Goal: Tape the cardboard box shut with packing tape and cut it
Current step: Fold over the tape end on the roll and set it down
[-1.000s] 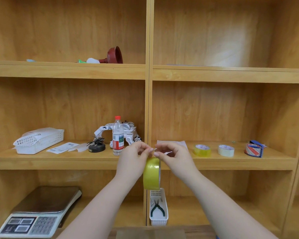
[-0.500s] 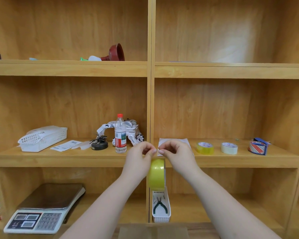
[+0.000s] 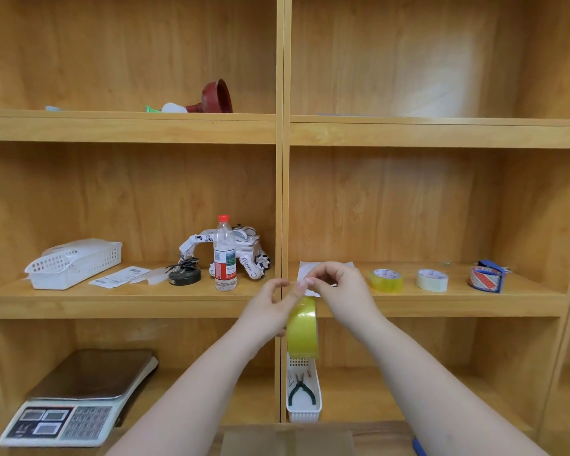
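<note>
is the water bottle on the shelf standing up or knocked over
Standing up. The water bottle stands on its base on the middle shelf, red cap at the top, in front of the white toy.

Wooden shelf (image 3: 129,296) unit, loaded across three levels.

Around the water bottle (image 3: 224,258) on the middle level: toy excavator (image 3: 241,248) just behind, black stand (image 3: 184,274), paper slips (image 3: 120,276) and white basket (image 3: 74,263) leftward; three tape rolls (image 3: 385,279) well rightward. Below it, a scale (image 3: 79,398) and a tray of pliers (image 3: 302,391). Above, a red plunger (image 3: 215,97).
</note>
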Available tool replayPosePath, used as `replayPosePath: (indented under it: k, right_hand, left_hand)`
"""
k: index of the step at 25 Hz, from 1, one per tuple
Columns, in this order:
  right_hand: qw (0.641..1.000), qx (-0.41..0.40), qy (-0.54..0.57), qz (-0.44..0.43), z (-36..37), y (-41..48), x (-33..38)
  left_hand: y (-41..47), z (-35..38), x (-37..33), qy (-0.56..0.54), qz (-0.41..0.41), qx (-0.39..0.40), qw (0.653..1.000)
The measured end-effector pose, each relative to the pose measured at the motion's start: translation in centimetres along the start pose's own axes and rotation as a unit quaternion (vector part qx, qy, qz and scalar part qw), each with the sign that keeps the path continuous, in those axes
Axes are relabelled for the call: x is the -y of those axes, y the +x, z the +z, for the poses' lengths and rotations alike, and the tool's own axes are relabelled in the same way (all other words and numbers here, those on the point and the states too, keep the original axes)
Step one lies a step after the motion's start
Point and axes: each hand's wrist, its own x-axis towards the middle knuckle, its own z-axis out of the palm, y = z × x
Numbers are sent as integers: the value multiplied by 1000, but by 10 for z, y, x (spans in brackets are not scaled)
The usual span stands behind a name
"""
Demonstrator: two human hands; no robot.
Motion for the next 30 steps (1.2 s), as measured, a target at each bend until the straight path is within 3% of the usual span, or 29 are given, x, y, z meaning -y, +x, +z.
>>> replayPosePath:
  k: [6, 12, 15, 18, 21, 30]
  right_hand:
    - [1000, 0, 12, 29, -3, -5, -16]
    - [996, -15, 16, 84, -5, -6, -36]
    - [989, -25, 76, 123, 0, -11, -50]
    - [963, -41, 134, 231, 7, -22, -71]
    - [928, 8, 172, 329, 16, -33, -90]
    - [922, -31, 176, 343, 32, -51, -117]
  left_hand:
    - [10, 18, 11, -161, -48, 4, 986]
    - [15, 30, 23, -166, -47, -5, 985]
    - [12, 37, 31, -170, -17, -15, 985]
    - [13, 42, 46, -173, -9, 1, 985]
    - [19, 45, 63, -165, -39, 25, 985]
    - [28, 56, 97, -110, -37, 56, 992]
